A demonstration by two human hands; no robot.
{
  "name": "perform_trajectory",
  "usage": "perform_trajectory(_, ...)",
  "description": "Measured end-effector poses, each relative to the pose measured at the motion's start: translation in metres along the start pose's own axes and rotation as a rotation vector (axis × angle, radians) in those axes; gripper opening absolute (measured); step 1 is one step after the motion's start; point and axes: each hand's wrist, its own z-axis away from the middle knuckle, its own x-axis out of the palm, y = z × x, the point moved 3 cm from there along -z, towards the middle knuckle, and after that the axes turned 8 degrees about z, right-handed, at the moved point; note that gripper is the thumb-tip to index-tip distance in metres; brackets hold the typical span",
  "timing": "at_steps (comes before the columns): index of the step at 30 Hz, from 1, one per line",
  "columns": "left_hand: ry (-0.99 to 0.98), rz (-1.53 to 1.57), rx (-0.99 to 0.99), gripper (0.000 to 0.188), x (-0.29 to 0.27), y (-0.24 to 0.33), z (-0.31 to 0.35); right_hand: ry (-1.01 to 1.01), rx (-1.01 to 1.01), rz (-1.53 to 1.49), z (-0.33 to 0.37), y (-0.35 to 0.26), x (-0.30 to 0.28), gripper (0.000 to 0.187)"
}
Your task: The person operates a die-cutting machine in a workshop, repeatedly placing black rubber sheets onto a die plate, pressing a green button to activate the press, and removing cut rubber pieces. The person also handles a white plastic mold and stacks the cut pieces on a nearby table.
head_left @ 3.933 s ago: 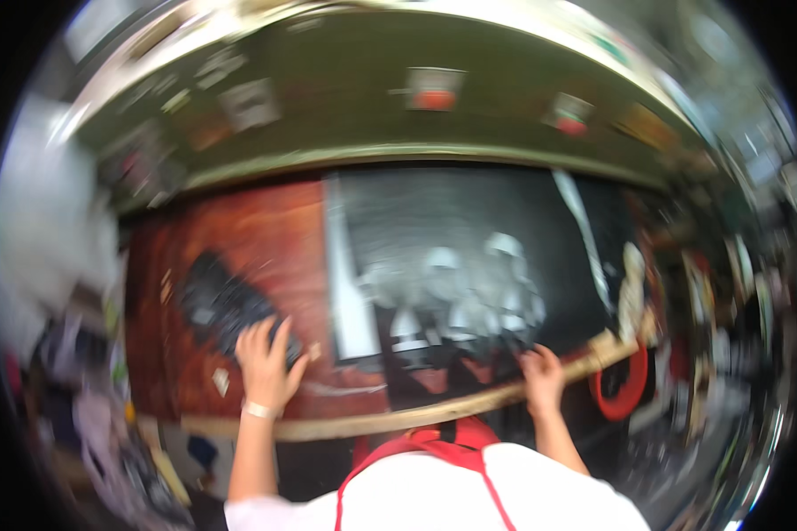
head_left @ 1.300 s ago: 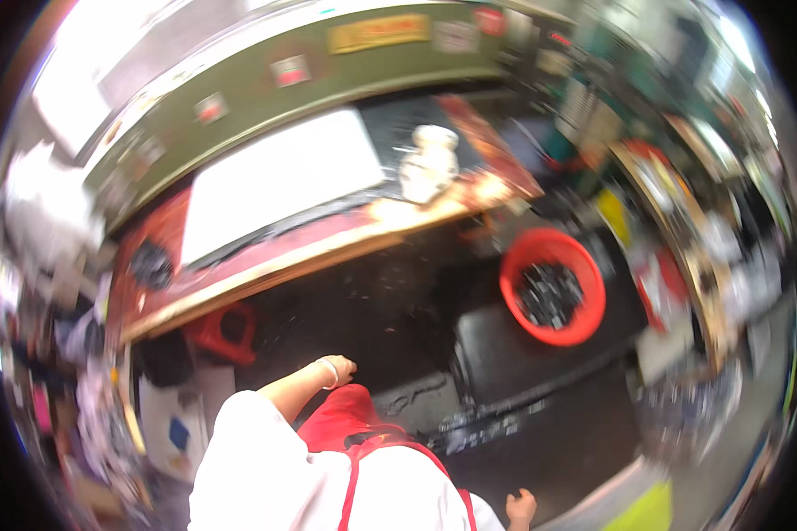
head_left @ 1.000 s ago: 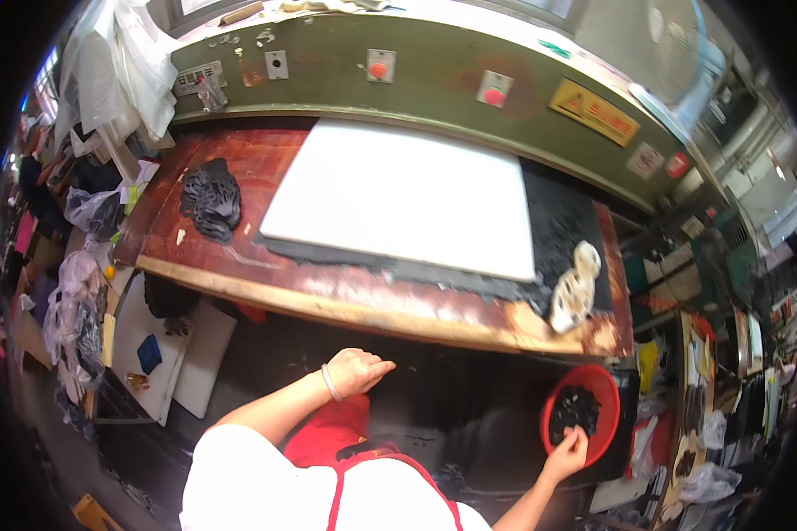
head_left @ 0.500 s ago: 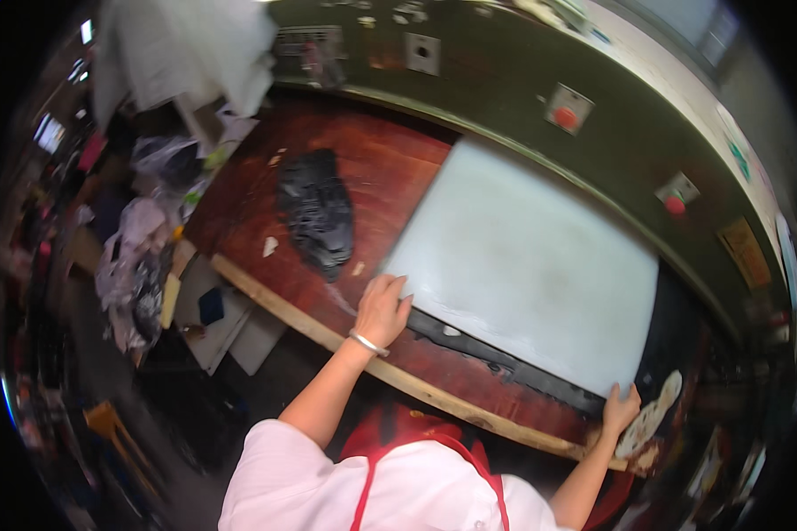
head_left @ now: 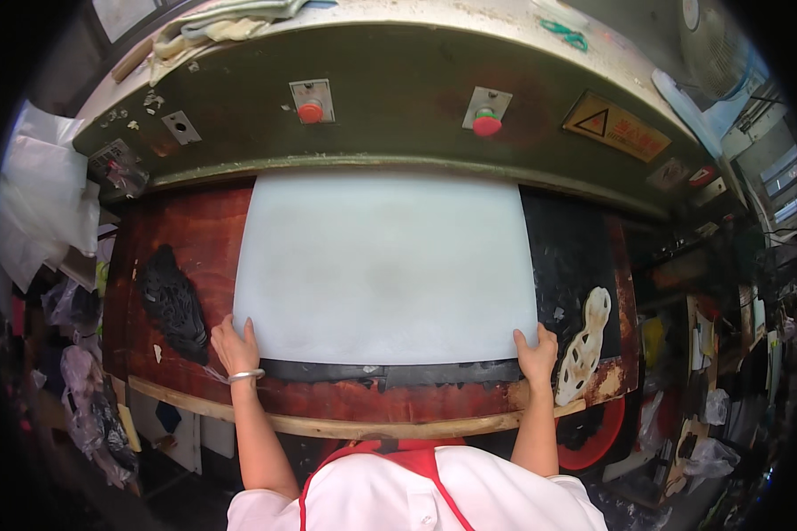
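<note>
A large white board [head_left: 383, 265] lies flat on the reddish-brown worktable [head_left: 195, 239], under the green head of a press [head_left: 390, 106]. My left hand [head_left: 234, 347] grips the board's near left corner. At the near right corner, my right hand [head_left: 537, 352] holds the board's edge. A black sheet [head_left: 390, 372] sticks out from under the board along its near side.
A pile of black cut pieces [head_left: 174, 301] sits left of the board. A cream cutting die [head_left: 584, 345] rests on a black mat at the right. Two red buttons [head_left: 310, 111] are on the press front. A red tub [head_left: 593, 434] stands below right; bags and clutter lie at left.
The view swung from the floor and red tub back to the table. My right hand came up from the tub, and both hands now hold the white board's near corners.
</note>
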Motion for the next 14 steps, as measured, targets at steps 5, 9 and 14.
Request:
perform_trajectory(5,-0.087,-0.011,-0.217,0.045,0.014,-0.019,-0.012,-0.021,-0.019,-0.073,0.002,0.006,0.002,0.065)
perform_trajectory(9,-0.104,-0.031,-0.22,0.049,0.01,-0.024,-0.016,-0.144,-0.003,-0.232,-0.006,0.01,0.001,0.058)
perform_trajectory(14,-0.11,0.033,-0.213,0.049,-0.013,-0.022,-0.026,-0.481,0.035,-0.778,-0.007,-0.024,-0.035,0.033)
